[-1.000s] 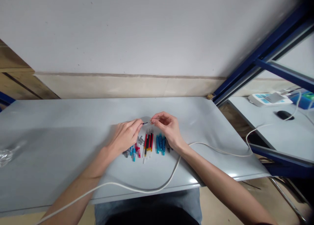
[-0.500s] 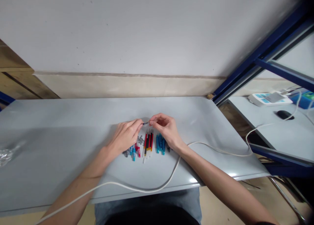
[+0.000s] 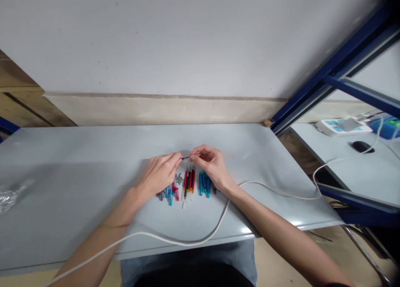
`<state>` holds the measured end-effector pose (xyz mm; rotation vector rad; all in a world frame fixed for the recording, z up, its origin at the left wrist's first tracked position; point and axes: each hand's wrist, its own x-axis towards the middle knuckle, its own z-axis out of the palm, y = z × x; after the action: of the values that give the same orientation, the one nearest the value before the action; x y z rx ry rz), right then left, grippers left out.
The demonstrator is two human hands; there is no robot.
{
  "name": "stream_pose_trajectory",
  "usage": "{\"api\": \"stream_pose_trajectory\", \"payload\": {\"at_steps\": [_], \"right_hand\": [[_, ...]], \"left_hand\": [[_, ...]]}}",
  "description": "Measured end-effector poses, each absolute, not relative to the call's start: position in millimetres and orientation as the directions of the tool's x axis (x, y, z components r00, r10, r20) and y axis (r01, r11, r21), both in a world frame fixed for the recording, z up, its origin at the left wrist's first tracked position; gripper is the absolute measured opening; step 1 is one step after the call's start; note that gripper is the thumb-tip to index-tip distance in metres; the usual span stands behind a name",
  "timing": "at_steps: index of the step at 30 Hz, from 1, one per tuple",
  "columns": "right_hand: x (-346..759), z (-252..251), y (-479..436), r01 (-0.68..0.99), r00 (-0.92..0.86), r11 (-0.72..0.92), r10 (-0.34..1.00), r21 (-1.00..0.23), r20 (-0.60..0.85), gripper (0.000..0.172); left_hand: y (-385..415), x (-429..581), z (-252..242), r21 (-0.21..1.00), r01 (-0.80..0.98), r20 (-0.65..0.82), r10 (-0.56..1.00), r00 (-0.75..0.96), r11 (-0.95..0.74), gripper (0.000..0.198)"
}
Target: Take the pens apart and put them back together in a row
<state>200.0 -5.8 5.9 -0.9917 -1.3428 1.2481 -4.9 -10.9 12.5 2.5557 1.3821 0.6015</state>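
Observation:
Between my two hands runs a thin dark blue pen refill (image 3: 185, 157), held above the table. My left hand (image 3: 161, 170) pinches one end, and my right hand (image 3: 210, 162) closes thumb and fingers on the other end, at its tip. Just below lies a row of red and black pen refills (image 3: 189, 180) with clear and yellowish ends. Left of them are small clear plastic parts (image 3: 179, 179) and several short blue, red and grey pen pieces (image 3: 170, 194), partly under my left hand. Blue translucent pen barrels (image 3: 204, 184) lie beneath my right wrist, which hides some of them.
A white cable (image 3: 200, 242) crosses the grey table (image 3: 93, 187) under my right forearm and over my left. Crumpled clear plastic (image 3: 8, 199) lies at the far left. Beyond a blue frame (image 3: 331, 61) are a white device (image 3: 343, 125) and a black mouse (image 3: 362, 147).
Almost nothing differs. Both hands keep the same pinch on the blue refill, with at most a tiny shift at the fingertips.

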Motion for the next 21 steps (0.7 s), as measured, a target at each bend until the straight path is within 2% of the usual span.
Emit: {"api": "stream_pose_trajectory", "payload": {"at_steps": [21], "right_hand": [[200.4,5.9,-5.8,-0.056,-0.164,0.135,0.976,-0.989,0.142,0.017]], "left_hand": [[-10.8,-5.7,12.6,0.318,0.756,0.278,0.818,0.503,-0.573,0.023]]}}
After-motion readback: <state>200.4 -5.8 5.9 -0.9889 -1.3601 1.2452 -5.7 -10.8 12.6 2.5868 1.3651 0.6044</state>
